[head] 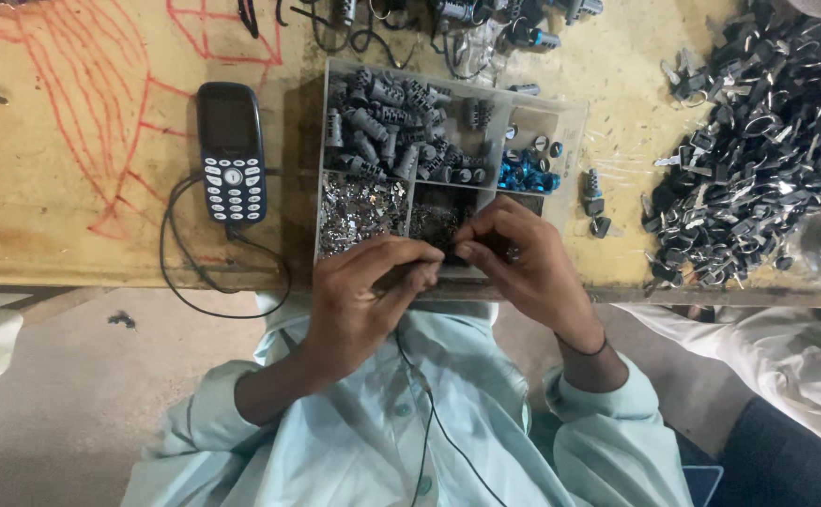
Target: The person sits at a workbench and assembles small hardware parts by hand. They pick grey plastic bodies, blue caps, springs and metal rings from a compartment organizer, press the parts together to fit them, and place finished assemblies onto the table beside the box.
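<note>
A dark push-button phone [231,152] lies face up on the worn yellow desk [72,225], its black cable [177,272] looping off the near edge. Red scribbled lines [100,103] mark the desk's left part. On the right a big heap of black keys on rings [758,150] spreads out, with two loose dark lock pieces [596,205] just beside the clear tray.

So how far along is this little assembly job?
Hard to say. A big pile of keyed parts on the table's right looks finished. Both hands, left hand and right hand, pinch one small piece together. The tray holds many grey cylinders unused.
</note>
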A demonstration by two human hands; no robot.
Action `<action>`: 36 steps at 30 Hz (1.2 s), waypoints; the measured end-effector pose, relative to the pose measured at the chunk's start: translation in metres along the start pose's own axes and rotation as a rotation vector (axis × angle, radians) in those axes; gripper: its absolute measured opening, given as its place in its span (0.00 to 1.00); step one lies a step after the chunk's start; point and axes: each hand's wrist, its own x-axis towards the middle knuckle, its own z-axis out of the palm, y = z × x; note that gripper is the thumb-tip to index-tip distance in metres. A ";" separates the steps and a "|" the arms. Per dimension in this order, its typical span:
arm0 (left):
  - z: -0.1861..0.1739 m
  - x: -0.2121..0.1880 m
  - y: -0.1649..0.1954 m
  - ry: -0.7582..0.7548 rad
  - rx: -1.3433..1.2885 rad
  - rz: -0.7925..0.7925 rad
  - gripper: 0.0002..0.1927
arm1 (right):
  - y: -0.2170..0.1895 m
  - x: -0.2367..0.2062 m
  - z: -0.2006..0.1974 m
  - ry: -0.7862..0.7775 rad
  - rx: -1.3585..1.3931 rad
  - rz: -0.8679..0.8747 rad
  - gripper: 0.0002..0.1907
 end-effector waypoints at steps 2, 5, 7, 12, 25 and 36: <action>0.009 0.003 -0.004 -0.026 -0.078 -0.042 0.07 | 0.012 -0.005 0.001 0.022 0.232 0.074 0.05; 0.016 0.006 -0.010 -0.019 -0.066 -0.056 0.06 | 0.028 -0.014 0.006 0.053 0.401 0.073 0.04; 0.018 0.006 -0.012 -0.015 -0.003 -0.044 0.06 | 0.033 -0.018 0.008 0.064 0.495 0.114 0.04; 0.024 0.007 -0.013 0.002 -0.098 -0.112 0.07 | 0.033 -0.021 0.013 0.033 0.730 0.221 0.07; 0.029 0.007 -0.013 0.052 -0.059 0.011 0.09 | 0.025 -0.023 0.030 0.028 0.956 0.281 0.08; 0.020 0.003 -0.014 0.026 -0.259 -0.095 0.06 | 0.013 -0.022 0.029 0.231 0.551 0.168 0.07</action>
